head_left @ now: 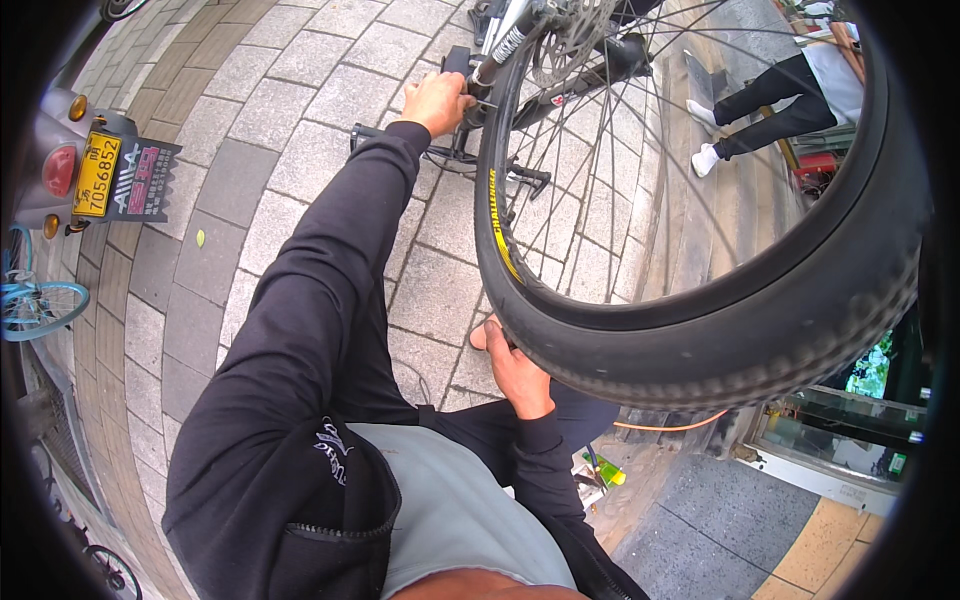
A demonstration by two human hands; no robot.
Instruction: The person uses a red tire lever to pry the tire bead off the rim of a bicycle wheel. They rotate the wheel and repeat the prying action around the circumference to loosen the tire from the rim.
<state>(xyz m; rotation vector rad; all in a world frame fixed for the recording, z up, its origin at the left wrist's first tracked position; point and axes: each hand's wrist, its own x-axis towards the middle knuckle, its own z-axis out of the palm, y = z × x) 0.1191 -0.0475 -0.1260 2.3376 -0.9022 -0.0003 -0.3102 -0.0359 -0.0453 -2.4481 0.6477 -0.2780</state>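
A bicycle wheel with a wide black knobby tyre [690,345] fills the upper right, and its tread looks smeared by motion. My left hand [437,103] reaches far forward, its fingers closed against the bicycle's dark frame parts beside the tyre. What they hold there is hidden. Near the hand are a black pedal [457,60] and a tube with white lettering. A disc rotor [572,45] sits at the wheel's hub. Close to my body, my right hand [517,378] is curled at the tyre's lower left edge, thumb uppermost. Whether it touches the tyre or holds anything, I cannot tell.
A parked scooter [60,160] with a yellow plate and a blue bicycle wheel [45,308] stand left on the paving. Another person's legs [770,105] show through the spokes at upper right. An orange hose [670,424] and a glass case [835,440] lie lower right.
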